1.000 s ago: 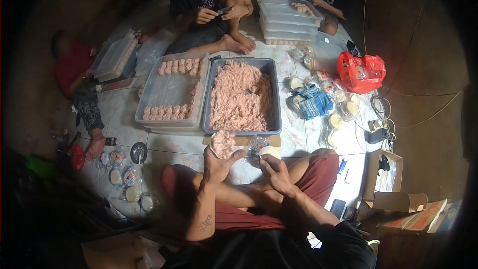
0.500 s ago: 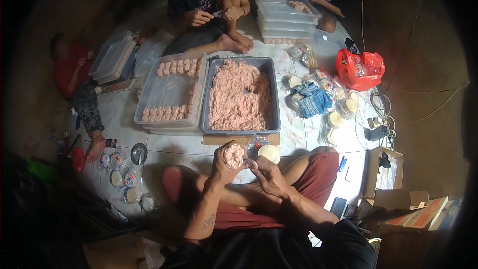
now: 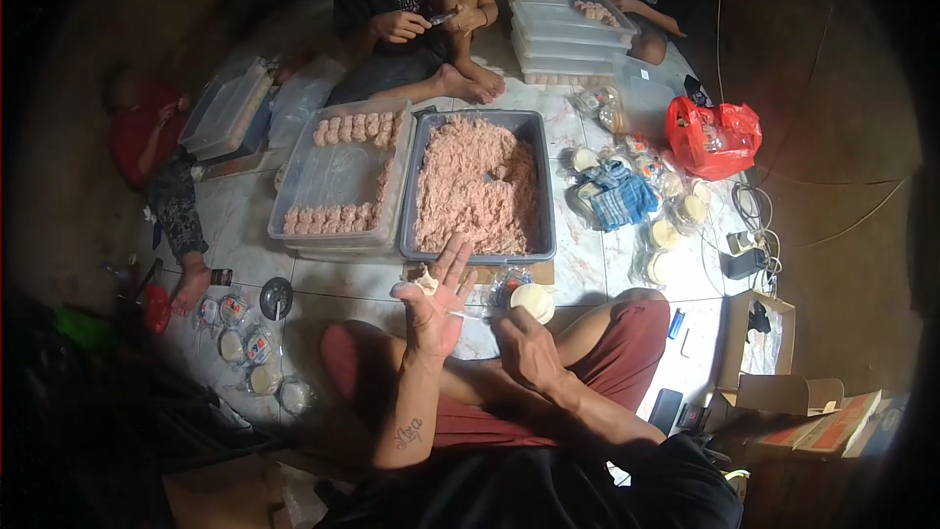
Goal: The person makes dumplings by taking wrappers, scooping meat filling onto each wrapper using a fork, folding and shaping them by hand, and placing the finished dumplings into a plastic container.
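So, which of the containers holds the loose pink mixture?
The dark grey tub just beyond the left hand; the clear box beside it holds shaped pieces in rows.

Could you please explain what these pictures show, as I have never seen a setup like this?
There is no machine here: a person works with two bare hands, filmed by one head-worn camera looking forward and down. The left hand is open, with a small pale bit by the thumb. The right hand grips a thin utensil. On the tiled floor ahead stand a grey tub of pink mixture and a clear container with pink portions. A blue cloth lies farther right.
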`<control>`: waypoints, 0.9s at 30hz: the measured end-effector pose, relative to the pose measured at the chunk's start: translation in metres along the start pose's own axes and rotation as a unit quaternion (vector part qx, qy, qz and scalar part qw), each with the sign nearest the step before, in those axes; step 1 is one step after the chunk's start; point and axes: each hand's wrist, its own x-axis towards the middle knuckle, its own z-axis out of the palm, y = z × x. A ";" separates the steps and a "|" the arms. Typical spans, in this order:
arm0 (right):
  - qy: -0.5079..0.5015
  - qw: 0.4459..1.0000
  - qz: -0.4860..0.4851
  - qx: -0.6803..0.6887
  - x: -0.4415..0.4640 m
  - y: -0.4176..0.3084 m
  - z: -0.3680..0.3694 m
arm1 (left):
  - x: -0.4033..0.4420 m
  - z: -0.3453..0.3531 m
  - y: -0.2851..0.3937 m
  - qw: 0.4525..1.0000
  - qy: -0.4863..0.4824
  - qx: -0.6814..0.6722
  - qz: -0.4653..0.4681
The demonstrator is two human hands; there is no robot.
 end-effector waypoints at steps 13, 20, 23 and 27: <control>0.015 0.956 0.210 0.202 0.002 -0.009 -0.022 | -0.011 -0.008 0.019 0.920 0.013 0.391 0.036; -0.078 0.874 0.227 0.422 -0.011 0.002 -0.012 | -0.004 -0.002 0.026 0.875 -0.007 0.480 0.070; -0.079 0.865 0.247 0.429 -0.010 0.002 -0.014 | -0.002 -0.005 0.019 0.947 0.044 0.314 0.057; 0.004 0.956 0.136 0.262 -0.006 -0.007 -0.002 | 0.006 -0.015 0.014 0.989 0.035 -0.140 0.017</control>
